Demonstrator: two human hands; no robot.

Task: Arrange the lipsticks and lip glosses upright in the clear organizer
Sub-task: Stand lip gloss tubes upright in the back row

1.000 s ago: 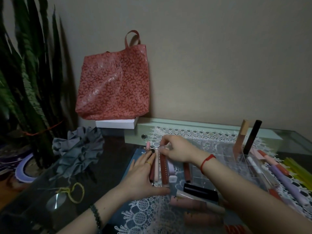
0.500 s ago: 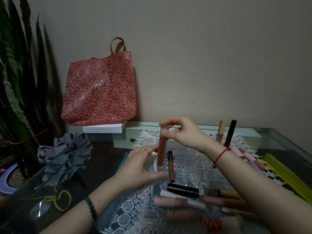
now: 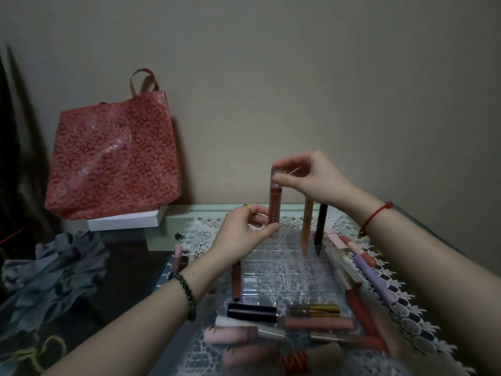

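Beige wall backed a glass desk point(image 3: 127, 280) that carried one white lace mat point(image 3: 200, 234) and, on the mat, one clear organizer point(image 3: 282, 270) divided into a grid of compartments. Two tubes stood upright at the organizer's far right, just beside each other: one orange gloss point(image 3: 307, 226) and one dark upright tube point(image 3: 321, 226). One reddish lip gloss point(image 3: 273, 210) was held upright over the organizer's far left corner by two hands. The right hand point(image 3: 311, 177) pinched its clear cap from above with curled fingers. The left hand point(image 3: 244, 234) gripped its lower end between thumb and fingers. Whether its base touched the organizer could not be told. Five loose tubes lay flat and could be told apart: one black lipstick point(image 3: 252, 312), one pink tube point(image 3: 230, 335) and one gold-capped tube point(image 3: 322, 310) at the near edge, one lilac tube point(image 3: 371, 278) to the right, and one red-brown tube point(image 3: 236, 280) along the left side. Further tubes were too blurred to count. Behind, one red patterned bag point(image 3: 113, 158) rested on one white box point(image 3: 124, 221), and one grey cloth point(image 3: 54, 272) lay at the left. Each wrist bore one bracelet.
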